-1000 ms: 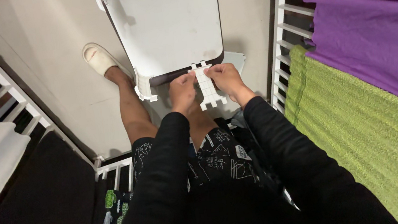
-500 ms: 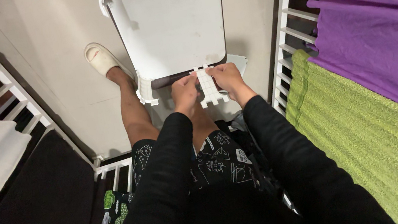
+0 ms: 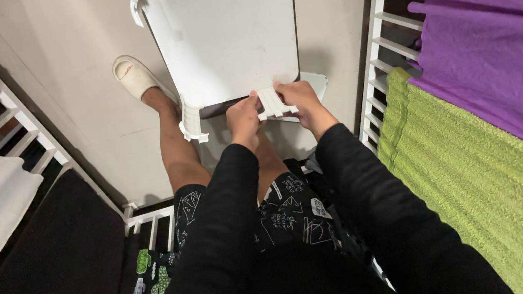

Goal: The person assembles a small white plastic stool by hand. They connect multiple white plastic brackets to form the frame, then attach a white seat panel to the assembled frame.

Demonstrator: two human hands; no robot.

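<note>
A large white plastic panel (image 3: 227, 31) stood tilted against the person's knees above the pale floor (image 3: 81, 89), and at its lower edge both the left hand (image 3: 243, 117) and right hand (image 3: 299, 99) were closed on a small white slotted clip (image 3: 271, 104), seemingly not yet seated.

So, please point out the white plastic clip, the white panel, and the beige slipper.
white plastic clip (image 3: 271, 103), head view, its ribbed middle between both hands.
white panel (image 3: 227, 31), head view, its flat face.
beige slipper (image 3: 133, 77), head view, its upper strap.

Left hand (image 3: 243, 117), right hand (image 3: 299, 99) close together, fingers pinched.
</note>
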